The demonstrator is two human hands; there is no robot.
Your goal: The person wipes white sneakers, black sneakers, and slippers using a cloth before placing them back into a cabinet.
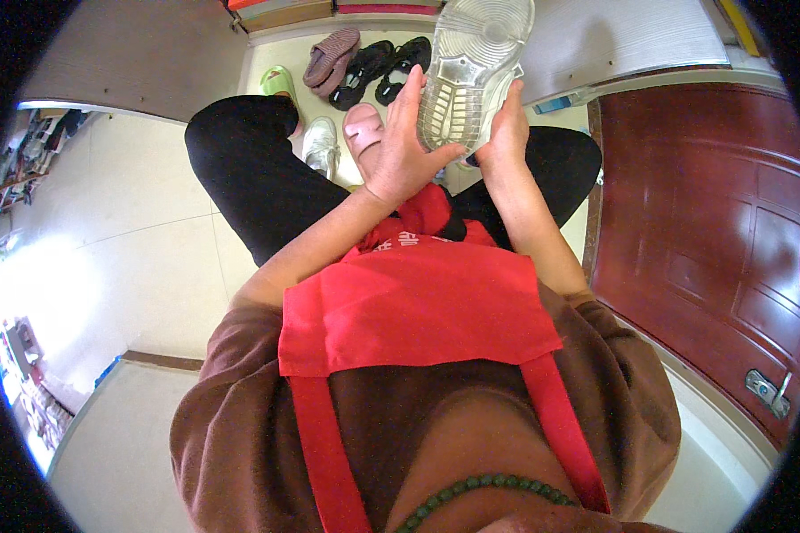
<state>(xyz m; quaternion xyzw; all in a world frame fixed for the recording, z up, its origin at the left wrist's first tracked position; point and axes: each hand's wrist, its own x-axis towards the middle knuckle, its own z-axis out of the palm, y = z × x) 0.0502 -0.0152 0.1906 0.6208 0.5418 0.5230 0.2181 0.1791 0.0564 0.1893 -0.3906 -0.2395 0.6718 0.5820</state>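
Note:
Between my two hands is a sneaker (483,41) with a translucent rubber sole facing up, toe end away from me. My left hand (407,143) grips it at the left edge near the heel, thumb stretched across the heel end. On the other side, my right hand (507,130) supports the shoe along its edge; part of that hand's fingers is hidden by the shoe. A pink slipper (363,130) lies on the floor just beyond my left hand, beside a white sneaker (320,143). The held shoe's upper is mostly hidden.
Mauve slippers (333,60) and black sandals (367,63) stand on the floor ahead, with a green slipper (277,80) to their left. Open cabinet doors (140,53) flank them. A dark red door (700,220) is at my right. I wear a red apron (413,306).

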